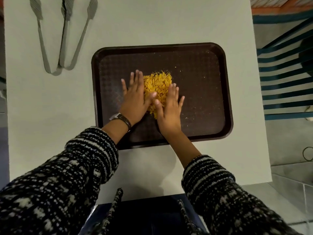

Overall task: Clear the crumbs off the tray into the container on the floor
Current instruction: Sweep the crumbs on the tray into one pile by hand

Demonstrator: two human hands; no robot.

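Lying flat on a dark tray (pixel 203 92), both hands flank a heap of yellow crumbs (pixel 157 85) near its middle. The left hand (pixel 135 97) is spread, fingers extended, its thumb touching the pile's left side; a watch (pixel 121 118) sits on that wrist. The right hand (pixel 169 111) is likewise spread, palm down, touching the pile's right side. Loose specks dot the tray's right half. The tray rests on a white worktop (pixel 152 22), with two tongs (pixel 64 34) well apart at far left.

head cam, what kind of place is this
Probably a cafeteria or food-service spot: a dark serving tray on a plain white table, two metal serving tongs beside it, and tiled floor.
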